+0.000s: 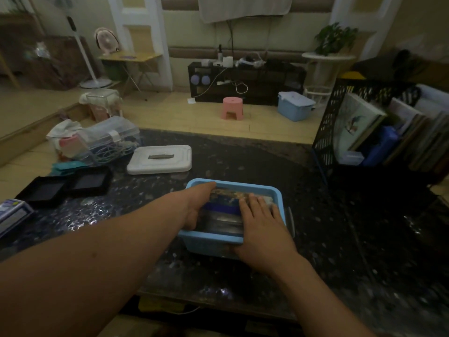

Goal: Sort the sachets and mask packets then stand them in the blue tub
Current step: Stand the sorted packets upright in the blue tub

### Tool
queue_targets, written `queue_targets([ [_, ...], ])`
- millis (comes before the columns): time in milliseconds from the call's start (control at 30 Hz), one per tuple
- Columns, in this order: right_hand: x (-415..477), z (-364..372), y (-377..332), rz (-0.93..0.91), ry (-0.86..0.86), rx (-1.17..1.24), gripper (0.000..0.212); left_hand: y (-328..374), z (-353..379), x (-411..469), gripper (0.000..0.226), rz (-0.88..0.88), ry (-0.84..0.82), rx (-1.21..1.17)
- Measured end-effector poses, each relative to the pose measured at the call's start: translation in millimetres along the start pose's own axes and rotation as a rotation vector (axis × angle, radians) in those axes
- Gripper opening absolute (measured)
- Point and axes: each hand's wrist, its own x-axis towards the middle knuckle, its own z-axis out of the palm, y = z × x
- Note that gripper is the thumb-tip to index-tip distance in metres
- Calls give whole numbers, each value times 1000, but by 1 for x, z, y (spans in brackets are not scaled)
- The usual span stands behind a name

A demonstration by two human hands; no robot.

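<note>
A light blue tub [267,189] sits on the dark speckled table in front of me. Inside it stand several flat packets [224,210] packed together, blue, silver and patterned. My left hand [198,205] reaches into the tub's left side, fingers along the far edge of the packets and thumb at their near side, holding the stack. My right hand [261,222] lies over the tub's right side with straight fingers pressing on the packets' tops. The tub's near right corner is hidden under that hand.
A white lid [160,159] lies beyond the tub to the left. Two black trays [65,186] and a clear storage box [104,139] stand at the far left. A black mesh rack [379,127] with books fills the right side of the table.
</note>
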Motion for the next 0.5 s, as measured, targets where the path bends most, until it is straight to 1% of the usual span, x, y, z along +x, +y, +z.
queue_targets([
  [67,1,-1,0,-2,-10,-7,116,-1,6,-4,43,7,-14,-39],
  [333,-2,-8,-5,-9,-22,-71,116,-4,-3,-10,56,33,-3,66],
  [500,5,-7,-5,-30,-63,-44,117,-7,0,-9,42,102,-24,4],
])
